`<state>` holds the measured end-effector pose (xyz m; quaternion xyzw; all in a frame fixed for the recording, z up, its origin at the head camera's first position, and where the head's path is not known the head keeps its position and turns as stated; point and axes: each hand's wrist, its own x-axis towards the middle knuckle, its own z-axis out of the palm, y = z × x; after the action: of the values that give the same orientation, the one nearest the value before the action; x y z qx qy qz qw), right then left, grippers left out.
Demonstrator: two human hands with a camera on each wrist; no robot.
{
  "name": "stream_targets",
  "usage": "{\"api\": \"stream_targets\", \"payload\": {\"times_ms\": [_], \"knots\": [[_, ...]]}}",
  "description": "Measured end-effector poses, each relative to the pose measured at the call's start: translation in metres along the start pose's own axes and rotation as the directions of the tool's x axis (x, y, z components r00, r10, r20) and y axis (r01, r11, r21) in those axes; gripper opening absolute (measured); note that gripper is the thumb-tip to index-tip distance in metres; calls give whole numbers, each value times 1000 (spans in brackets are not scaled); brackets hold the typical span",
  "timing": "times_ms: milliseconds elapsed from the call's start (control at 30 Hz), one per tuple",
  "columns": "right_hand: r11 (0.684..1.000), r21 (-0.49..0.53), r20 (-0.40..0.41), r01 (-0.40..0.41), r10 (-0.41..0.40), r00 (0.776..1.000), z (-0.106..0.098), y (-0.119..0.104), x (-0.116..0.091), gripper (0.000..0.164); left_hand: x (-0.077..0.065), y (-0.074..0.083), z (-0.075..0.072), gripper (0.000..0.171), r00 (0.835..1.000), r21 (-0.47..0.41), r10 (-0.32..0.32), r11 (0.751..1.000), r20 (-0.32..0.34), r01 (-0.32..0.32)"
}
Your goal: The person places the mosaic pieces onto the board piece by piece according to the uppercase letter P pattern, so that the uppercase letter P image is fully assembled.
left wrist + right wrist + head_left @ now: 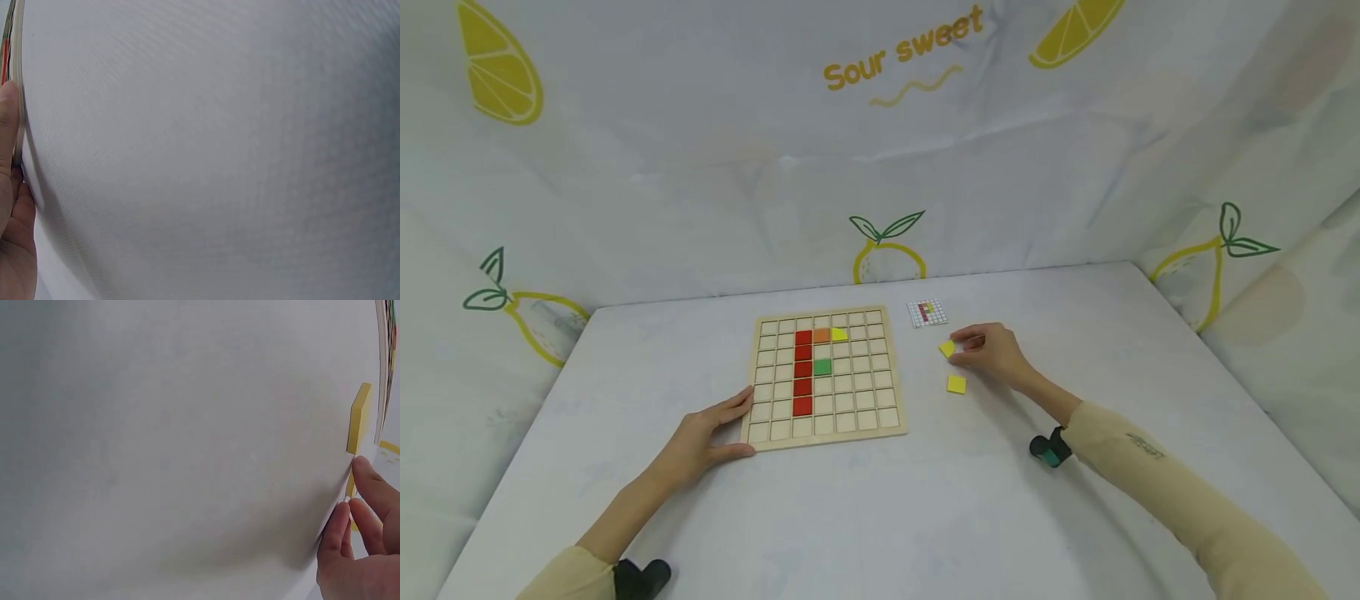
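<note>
My left hand (700, 442) rests against the near left corner of a square wooden grid board (897, 425), fingers extended at its left edge and thumb at its near edge. On the board stand a column of red squares (802, 369), an orange square (822, 335), a yellow rounded piece (839, 334) and a green square (822, 367). Right of the board, my right hand (996, 354) pinches a yellow tile (947, 349) between thumb and fingers, low over the table. That tile is mostly hidden in the right wrist view. A yellow square tile (957, 384) lies nearer to me.
A small printed grid card (928, 312) with a coloured pattern lies on the white table (865, 517), right of the board's far corner. Behind the table hangs a white cloth (700, 192) with lemon prints.
</note>
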<state>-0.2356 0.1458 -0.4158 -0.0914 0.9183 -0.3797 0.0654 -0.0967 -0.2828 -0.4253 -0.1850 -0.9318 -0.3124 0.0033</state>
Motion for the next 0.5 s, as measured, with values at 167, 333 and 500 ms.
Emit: {"api": "stream_targets", "payload": {"times_ms": [167,333,500], "knots": [[998,-59,-11,5,-6,1000,2,-5,1,33,0,0,0,76,1000,-5,-11,1000,9,11],[997,-70,1,44,-44,999,3,-7,3,34,0,-1,0,76,1000,-1,-13,1000,9,13],[996,-59,2,63,-63,998,4,-10,2,31,0,0,0,76,1000,-5,-25,1000,12,25]]}}
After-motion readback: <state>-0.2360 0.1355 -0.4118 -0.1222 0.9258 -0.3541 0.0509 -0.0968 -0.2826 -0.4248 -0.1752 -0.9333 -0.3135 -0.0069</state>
